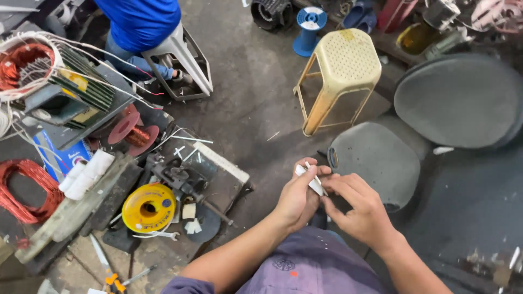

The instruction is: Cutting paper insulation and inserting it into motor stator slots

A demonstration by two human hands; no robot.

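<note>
We held a small white strip [311, 181] between both hands, above our lap and the dark concrete floor [256, 81]. It looked flat, narrow and pale, like a stiff slip of paper or plastic, tilted with its upper end toward the left hand's fingertips. A thinner white sliver stood out beside it; whether that was a second piece or a folded edge, we could not tell.

Our left hand [297, 198] was curled closed around the lower part of the strip, thumb pressing it against the fingers. Our right hand [357, 207] pinched the strip's near end with fingertips and thumb, the two hands touching each other.

Just beyond the hands sat a low grey padded seat [376, 158], and farther off a cream plastic stool [343, 71] stood upright. To our left lay a cluttered board with a yellow spool [149, 208], a reddish reel of copper wire [133, 130] and loose red wire coils [27, 188]. A person in a blue top [139, 22] sat on a pale stool well apart from us.
</note>
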